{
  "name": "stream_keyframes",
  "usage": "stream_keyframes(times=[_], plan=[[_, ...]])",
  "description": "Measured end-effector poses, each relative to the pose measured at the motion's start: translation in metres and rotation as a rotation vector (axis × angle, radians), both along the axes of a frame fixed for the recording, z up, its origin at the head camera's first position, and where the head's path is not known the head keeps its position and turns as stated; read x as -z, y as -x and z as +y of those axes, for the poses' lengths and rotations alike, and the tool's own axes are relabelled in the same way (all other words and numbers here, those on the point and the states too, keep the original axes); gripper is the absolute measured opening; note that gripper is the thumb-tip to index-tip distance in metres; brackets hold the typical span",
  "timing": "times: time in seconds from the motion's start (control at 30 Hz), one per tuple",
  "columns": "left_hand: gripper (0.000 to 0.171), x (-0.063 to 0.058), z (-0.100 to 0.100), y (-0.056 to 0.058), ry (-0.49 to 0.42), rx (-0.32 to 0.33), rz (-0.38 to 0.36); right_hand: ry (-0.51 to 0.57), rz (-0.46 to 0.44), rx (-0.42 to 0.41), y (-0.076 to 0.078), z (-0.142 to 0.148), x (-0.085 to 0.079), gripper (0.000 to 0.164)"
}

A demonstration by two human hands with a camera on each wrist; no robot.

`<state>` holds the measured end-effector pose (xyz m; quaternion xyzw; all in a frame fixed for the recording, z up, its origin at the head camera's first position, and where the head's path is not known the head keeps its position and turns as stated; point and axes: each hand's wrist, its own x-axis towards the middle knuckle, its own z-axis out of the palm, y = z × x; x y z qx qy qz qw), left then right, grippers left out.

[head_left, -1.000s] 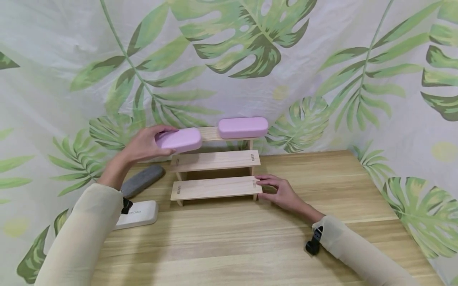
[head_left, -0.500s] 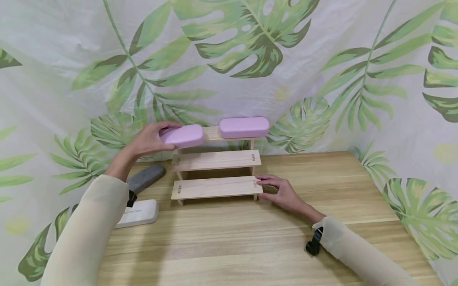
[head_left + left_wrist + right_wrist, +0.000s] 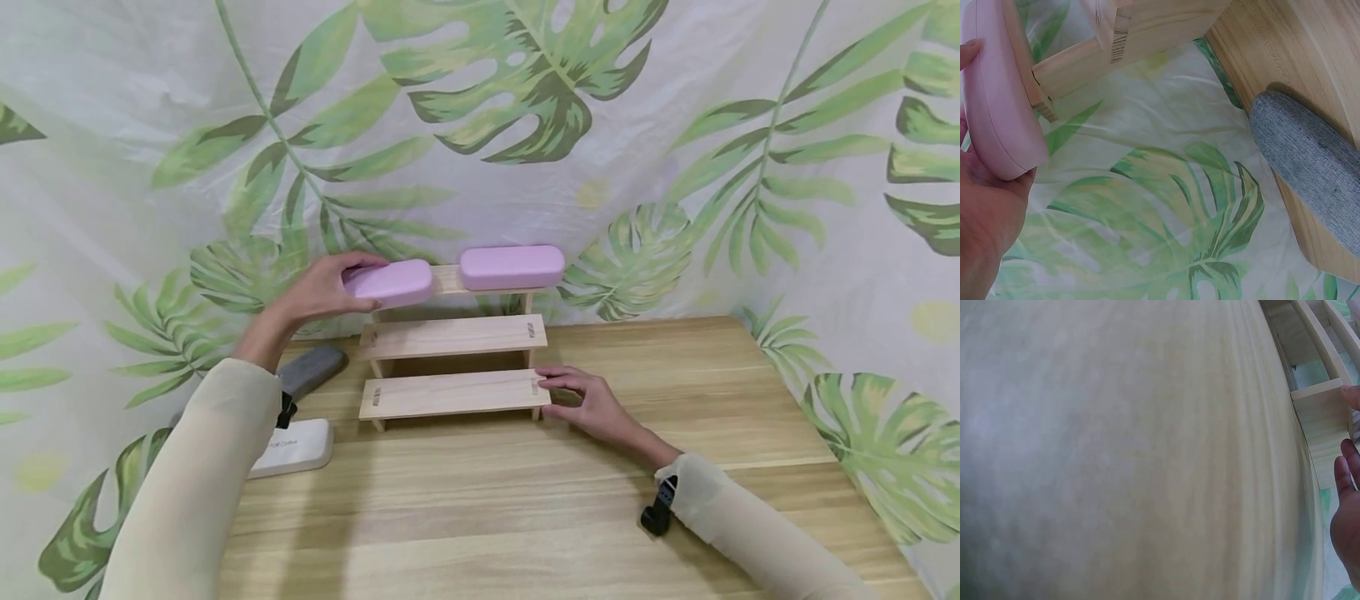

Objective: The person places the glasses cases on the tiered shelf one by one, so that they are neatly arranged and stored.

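Observation:
My left hand (image 3: 321, 288) grips a lilac glasses case (image 3: 395, 282) by its left end, with the thumb in front and fingers behind. That case is at the left end of the top board of a three-tier wooden display stand (image 3: 450, 394). In the left wrist view the case (image 3: 999, 94) lies along the board's end; whether its full weight rests there I cannot tell. A second lilac glasses case (image 3: 512, 267) sits on the right of the same board. My right hand (image 3: 591, 407) holds the right end of the lowest board, fingers above and thumb at the front corner.
Left of the stand, a grey denim-like glasses case (image 3: 315, 372) and a white glasses case (image 3: 303, 446) with printed lettering lie on the wooden table (image 3: 480, 517), partly behind my left forearm. A leaf-patterned cloth (image 3: 480, 192) hangs close behind the stand.
My left hand has carried its lilac glasses case slightly right and up onto or against the top board's left end. The right hand stays at the lowest board.

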<state>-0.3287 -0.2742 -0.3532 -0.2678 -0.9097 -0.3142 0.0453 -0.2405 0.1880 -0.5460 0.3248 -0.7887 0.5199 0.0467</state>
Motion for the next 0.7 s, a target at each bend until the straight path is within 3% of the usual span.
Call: stream_keyframes(times=[0.23, 0.7], plan=[[0.064, -0.002, 0.004, 0.003, 0.037, -0.014, 0.001, -0.006, -0.031, -0.005, 0.0, 0.0, 0.0, 0.042], [0.064, -0.01, 0.011, 0.01, 0.095, 0.021, -0.017, 0.007, -0.036, -0.009, 0.0, 0.0, -0.001, 0.042]])
